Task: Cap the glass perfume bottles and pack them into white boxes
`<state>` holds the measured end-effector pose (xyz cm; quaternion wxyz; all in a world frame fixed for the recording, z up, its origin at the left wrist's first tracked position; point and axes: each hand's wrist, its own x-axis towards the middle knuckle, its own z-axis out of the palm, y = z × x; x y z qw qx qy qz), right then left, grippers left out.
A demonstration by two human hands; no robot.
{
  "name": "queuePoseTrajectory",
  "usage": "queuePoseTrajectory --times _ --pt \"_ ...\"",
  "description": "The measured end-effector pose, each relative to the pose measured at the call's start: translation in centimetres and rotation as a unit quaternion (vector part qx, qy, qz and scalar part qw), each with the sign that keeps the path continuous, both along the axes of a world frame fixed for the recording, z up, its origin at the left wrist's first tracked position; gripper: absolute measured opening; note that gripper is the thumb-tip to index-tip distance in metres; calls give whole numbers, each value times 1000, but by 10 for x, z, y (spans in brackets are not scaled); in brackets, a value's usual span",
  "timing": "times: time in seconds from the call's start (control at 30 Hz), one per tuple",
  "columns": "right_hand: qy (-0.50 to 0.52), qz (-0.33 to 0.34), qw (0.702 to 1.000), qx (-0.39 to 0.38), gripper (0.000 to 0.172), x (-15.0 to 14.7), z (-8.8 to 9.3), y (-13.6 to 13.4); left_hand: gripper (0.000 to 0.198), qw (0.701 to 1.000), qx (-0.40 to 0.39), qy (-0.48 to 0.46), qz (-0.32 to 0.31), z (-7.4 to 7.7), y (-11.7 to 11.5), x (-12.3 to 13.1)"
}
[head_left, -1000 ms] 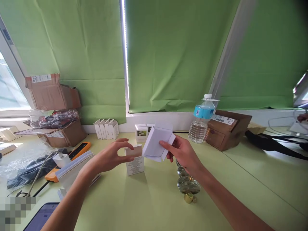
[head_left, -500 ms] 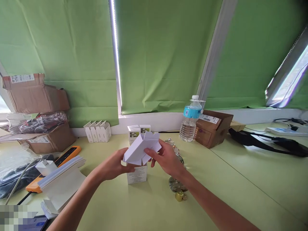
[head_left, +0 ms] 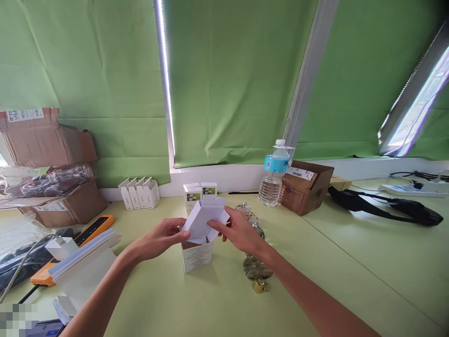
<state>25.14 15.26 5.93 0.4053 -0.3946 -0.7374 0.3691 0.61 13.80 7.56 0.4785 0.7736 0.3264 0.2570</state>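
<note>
Both hands grip a folded white card piece [head_left: 199,220] with angled flaps. My left hand [head_left: 164,238] pinches its left edge between thumb and fingers. My right hand [head_left: 240,230] has its thumb on the inner face and its fingers behind the right flap. Right below stands a small white box [head_left: 197,258] with printed text on its front and an open top; the card covers part of it, and I cannot tell whether they touch. Right of the hands lies a row of shiny clear and dark pieces [head_left: 257,267], partly hidden by my right arm, with a small gold-coloured piece [head_left: 258,284] in front.
White boxes with a plant picture [head_left: 209,189] stand behind the hands. Several white cartons [head_left: 140,194] line the wall. A water bottle [head_left: 273,180], a brown box [head_left: 305,187] and a black strap [head_left: 382,206] are right. An orange power strip [head_left: 94,229] and flat cards [head_left: 87,271] lie left.
The card piece has tilted slightly and now shows more of the open box below it. My left thumb has moved up onto the card's lower left edge. The whole view has shifted slightly.
</note>
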Motion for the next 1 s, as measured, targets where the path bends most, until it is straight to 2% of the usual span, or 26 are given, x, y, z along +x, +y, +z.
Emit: queuePoseTrajectory --times 0.1,0.27,0.43,0.6,0.67,0.8,0.9,1.0 --pt "-1 7 1000 5 27 -1 5 -5 37 1000 -12 8 -10 -1 2 -2" --pt "20 28 999 20 27 -4 13 -14 30 994 52 94 36 1 -1 -2" --pt "-13 11 999 39 27 -8 14 -20 41 993 79 60 55 6 -4 2" --pt "-13 -19 998 61 33 -8 15 -21 39 994 75 58 62 6 -2 1" --pt "-21 -33 995 94 28 -8 15 -21 39 993 78 67 63 5 -1 0" --pt "-100 -34 985 138 16 -6 13 -20 40 991 75 72 80 3 0 -2" --pt "-182 -12 974 132 18 -5 11 -22 40 989 72 80 102 1 0 -3" --pt "-212 11 968 132 20 -6 11 -25 39 988 70 87 108 -1 1 -3"
